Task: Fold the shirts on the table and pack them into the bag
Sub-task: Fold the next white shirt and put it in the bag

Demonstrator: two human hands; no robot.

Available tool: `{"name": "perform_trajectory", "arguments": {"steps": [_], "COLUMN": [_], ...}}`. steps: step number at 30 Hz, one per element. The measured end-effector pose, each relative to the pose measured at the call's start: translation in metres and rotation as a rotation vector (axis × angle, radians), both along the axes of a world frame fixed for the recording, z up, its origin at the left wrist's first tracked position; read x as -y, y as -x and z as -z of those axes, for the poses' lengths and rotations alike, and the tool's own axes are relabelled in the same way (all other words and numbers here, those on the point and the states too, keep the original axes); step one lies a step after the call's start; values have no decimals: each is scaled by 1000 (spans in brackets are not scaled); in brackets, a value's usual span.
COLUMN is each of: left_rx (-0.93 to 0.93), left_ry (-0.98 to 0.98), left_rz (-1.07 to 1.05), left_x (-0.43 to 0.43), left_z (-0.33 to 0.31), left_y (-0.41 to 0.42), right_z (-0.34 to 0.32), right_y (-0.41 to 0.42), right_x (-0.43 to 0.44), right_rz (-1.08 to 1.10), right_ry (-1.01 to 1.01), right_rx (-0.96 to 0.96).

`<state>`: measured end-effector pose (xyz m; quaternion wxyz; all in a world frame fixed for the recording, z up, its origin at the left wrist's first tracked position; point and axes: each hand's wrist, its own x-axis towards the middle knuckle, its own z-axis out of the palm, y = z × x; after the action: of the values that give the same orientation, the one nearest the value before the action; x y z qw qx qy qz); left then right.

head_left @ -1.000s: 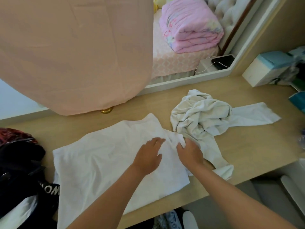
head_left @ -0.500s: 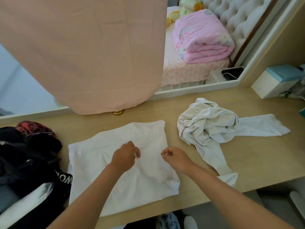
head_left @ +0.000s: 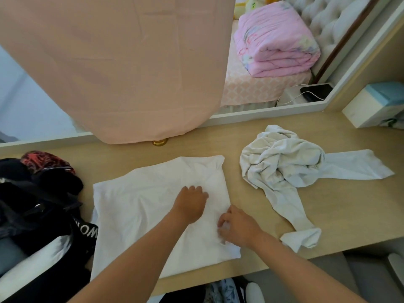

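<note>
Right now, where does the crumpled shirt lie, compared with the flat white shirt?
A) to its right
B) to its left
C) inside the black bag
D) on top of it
A: the crumpled shirt lies to the right of the flat shirt, with a gap between them.

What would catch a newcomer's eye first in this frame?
A flat white shirt lies at the near edge of the table; the left hand rests on its middle and the right hand pinches its right side. To its right lies a crumpled white shirt, one sleeve trailing toward the edge, and a black bag sits far left. A large pink cloth hangs behind, filling the upper left.
</note>
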<state>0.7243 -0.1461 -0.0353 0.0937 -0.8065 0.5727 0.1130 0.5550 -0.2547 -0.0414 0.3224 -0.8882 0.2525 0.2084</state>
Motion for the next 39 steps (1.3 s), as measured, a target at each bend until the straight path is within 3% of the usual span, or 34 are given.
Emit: {"name": "perform_trajectory", "arguments": {"steps": [2, 5, 8, 11, 15, 18, 22, 24, 27, 29, 32, 33, 35, 39], "left_rx": [16, 6, 105, 269, 337, 278, 231, 195, 165, 116, 71, 36, -57, -150], "left_ry": [106, 225, 145, -54, 39, 284, 471, 396, 80, 39, 92, 128, 153, -34], "left_rz": [93, 374, 592, 627, 609, 501, 252, 121, -44, -211, -353, -355, -372, -494], "left_x": [27, 68, 95, 98, 80, 46, -19, -51, -93, -113, -123, -124, -127, -135], "left_z": [-6, -3, 3, 0, -21, -37, -43, -43, -31, -19, -5, -3, 5, 21], "left_y": [-4, -6, -10, -18, -43, -64, -85, -91, -89, -78, -59, -53, -40, -24], "right_z": [5, 13, 16, 18, 13, -2, -31, -44, -49, -39, -17, -11, -1, 19], "right_y": [3, 3, -2, -6, -13, -22, -44, -57, -72, -77, -78, -76, -74, -69], "right_x": [1, 3, 4, 1, 1, 1, -10, -27, -54, -64, -65, -65, -67, -71], "right_rz": [177, 316, 406, 418, 379, 367, 225, 129, 0, -75, -252, -342, -481, -575], "right_ry": [-55, 147, 186, 186, 203, 38, -124, -250, -467, -351, 126, 200, 214, 270], "right_rx": [100, 181, 106, 64, 98, 115, 135, 127, -73, -50, 177, 212, 157, 47]}}
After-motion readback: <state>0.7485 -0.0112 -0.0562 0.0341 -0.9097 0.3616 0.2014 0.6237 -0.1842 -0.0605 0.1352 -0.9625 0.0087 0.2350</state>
